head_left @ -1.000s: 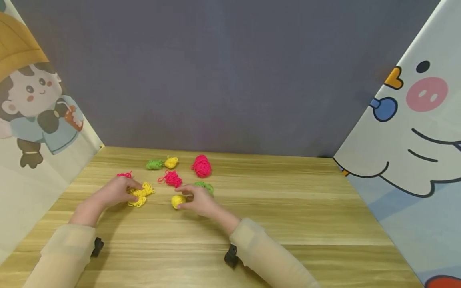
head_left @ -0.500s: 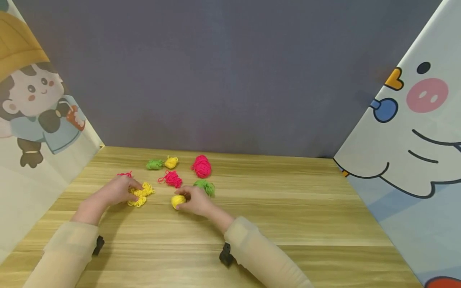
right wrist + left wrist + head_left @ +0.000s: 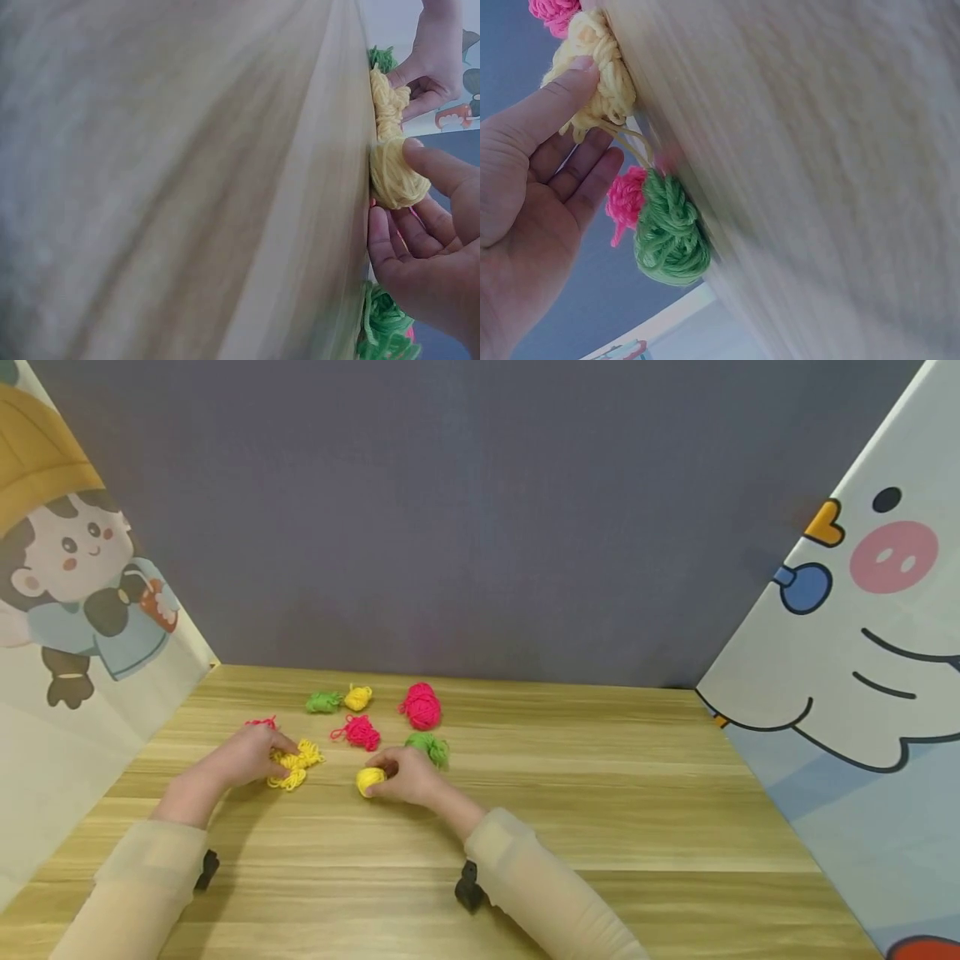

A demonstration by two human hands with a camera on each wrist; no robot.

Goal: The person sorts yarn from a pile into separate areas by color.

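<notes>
My left hand (image 3: 251, 756) pinches a loose yellow yarn bundle (image 3: 305, 757) lying on the table; in the left wrist view the thumb presses on that yarn (image 3: 604, 71). My right hand (image 3: 408, 777) grips a small round ball of yellow yarn (image 3: 367, 781), a short way right of the bundle. From the right wrist, the thumb lies on top of the ball (image 3: 397, 176) and the other fingers curl at its side. A green yarn bundle (image 3: 671, 232) sits close to the left palm, hidden by that hand in the head view.
Behind the hands lie a pink tangle (image 3: 362, 732), a large pink ball (image 3: 422, 707), a small yellow ball (image 3: 357, 697) and a green bundle (image 3: 323, 702). Another green bundle (image 3: 429, 747) touches the right hand's outline. Pink yarn (image 3: 262, 723) peeks out behind the left hand. A grey panel (image 3: 465, 527) closes the back.
The right forearm has shifted slightly left, showing more of the green bundle behind that hand. Both hands keep hold of their yellow yarn in nearly the same spots.
</notes>
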